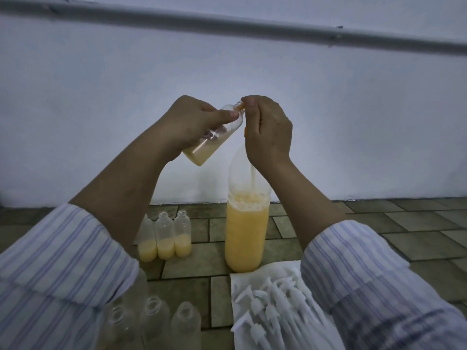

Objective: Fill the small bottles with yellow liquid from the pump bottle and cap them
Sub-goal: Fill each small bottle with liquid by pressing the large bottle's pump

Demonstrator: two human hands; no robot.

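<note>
left hand (188,122) grips tilted small bottle (214,135) | right hand (267,130) clenched on pump bottle (246,223) top

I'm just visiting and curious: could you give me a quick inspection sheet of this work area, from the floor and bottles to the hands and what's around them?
Surface: tiled floor, dim light.
Job's things: large bottle over half full of yellow liquid; three part-filled small bottles standing uncapped beside it; empty small bottles nearer the camera; white pump caps piled on white paper.
Clutter: nothing seen.
Hands: left hand grips a tilted, part-filled small bottle; right hand holds its fingers at that bottle's mouth, over the large bottle's pump.
Cables: nothing seen.
Surroundings: white wall with a pipe along it.
</note>
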